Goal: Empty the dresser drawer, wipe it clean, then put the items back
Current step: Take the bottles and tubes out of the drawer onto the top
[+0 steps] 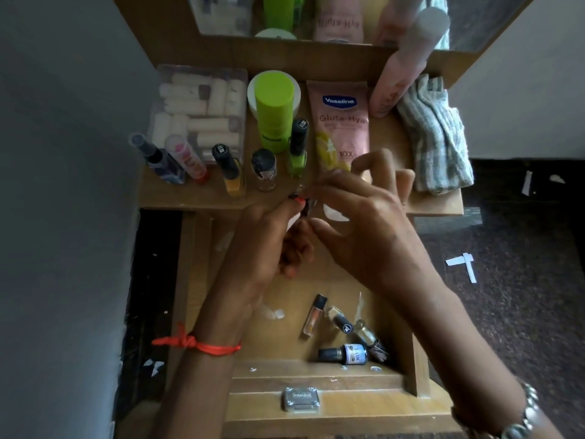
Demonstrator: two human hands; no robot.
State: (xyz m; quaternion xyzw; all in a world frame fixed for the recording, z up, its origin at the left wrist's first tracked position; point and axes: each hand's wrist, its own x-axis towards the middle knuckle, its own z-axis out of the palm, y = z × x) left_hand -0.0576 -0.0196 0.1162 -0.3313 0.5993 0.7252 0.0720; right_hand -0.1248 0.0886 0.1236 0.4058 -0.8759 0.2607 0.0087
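Observation:
The wooden drawer (319,373) is pulled open below the dresser top (164,194). Inside lie a lip gloss tube (314,315), a small dark-capped bottle (340,319), a glass vial (367,337) and a nail polish bottle with a blue label (345,354). My left hand (269,245) and my right hand (364,223) meet over the drawer's far end. Both pinch a small dark item (300,201) at the fingertips; what it is I cannot tell. A striped cloth (437,137) lies on the dresser top at the right.
On the dresser top stand a clear box of tubes (199,109), a green bottle (272,112), a pink Vaseline tube (343,122), a pink spray can (399,74) and several nail polish bottles (262,169). A metal handle (301,399) is on the drawer front. Paper scraps (462,264) litter the dark floor.

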